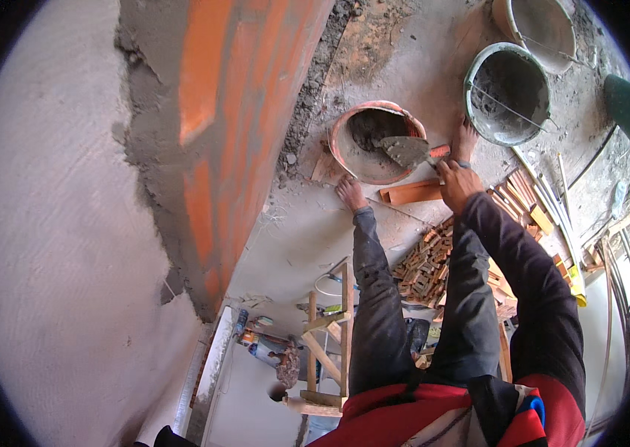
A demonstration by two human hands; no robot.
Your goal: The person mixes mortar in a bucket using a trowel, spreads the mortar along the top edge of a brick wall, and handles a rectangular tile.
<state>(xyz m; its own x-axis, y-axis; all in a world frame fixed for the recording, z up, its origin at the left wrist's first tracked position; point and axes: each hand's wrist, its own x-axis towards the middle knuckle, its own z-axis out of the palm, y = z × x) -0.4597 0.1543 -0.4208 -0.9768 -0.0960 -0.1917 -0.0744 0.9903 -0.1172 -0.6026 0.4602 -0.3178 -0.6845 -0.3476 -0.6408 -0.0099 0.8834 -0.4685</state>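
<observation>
Head view: the right hand [458,182] is clamped on the red handle of a trowel [406,150], whose mortar-laden blade sits inside the orange bucket [344,141] on the floor, far and centre. The left hand is out of view. A grey bucket [479,74] stands to the right, near stacked bricks [423,268]. A plastered brick wall [210,134] rises left.
</observation>
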